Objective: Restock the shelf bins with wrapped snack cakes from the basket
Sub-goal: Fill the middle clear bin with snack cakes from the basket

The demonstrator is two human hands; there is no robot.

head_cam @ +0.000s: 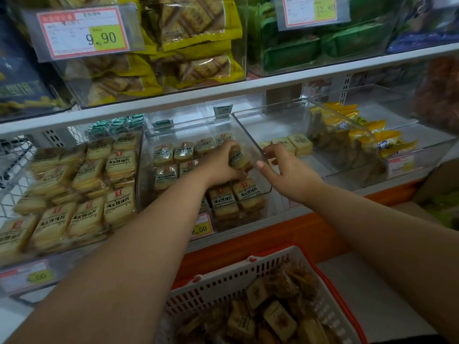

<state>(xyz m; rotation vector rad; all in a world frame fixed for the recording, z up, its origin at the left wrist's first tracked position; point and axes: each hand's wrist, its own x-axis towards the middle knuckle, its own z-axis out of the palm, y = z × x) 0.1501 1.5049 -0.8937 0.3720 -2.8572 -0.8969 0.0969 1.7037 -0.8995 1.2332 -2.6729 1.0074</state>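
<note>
- The left hand [224, 161] reached into the middle clear bin [250, 135] on the lower shelf [308, 217], and its fingers were curled around one wrapped snack cake [239, 158], which it held above the cakes already lying in that bin.
- The right hand [285, 167] was at the right wall of the same bin, near its front corner; its fingers were loosely bent and spread, and they held nothing. I could not tell if the fingertips touched the plastic wall.
- The two hands were near each other, with the bin wall between them.
- The middle bin held rows of pale yellow wrapped cakes [166, 155] with dark print on the labels, stacked more at the front edge.
- The left bin [74, 194] was full of the same kind of cakes.
- The right bin [347, 145] held only a few small square cakes [299, 144] at the back and yellow packets [372, 135] along its right side.
- The white basket [223, 281] with an orange rim stood below the shelf front edge, with brownish wrapped cakes [278, 319] inside it.
- On the upper shelf [173, 95], bins held yellow-green packets [198, 33] and green packets [323, 40], with price tags [84, 32] on the front.
</note>
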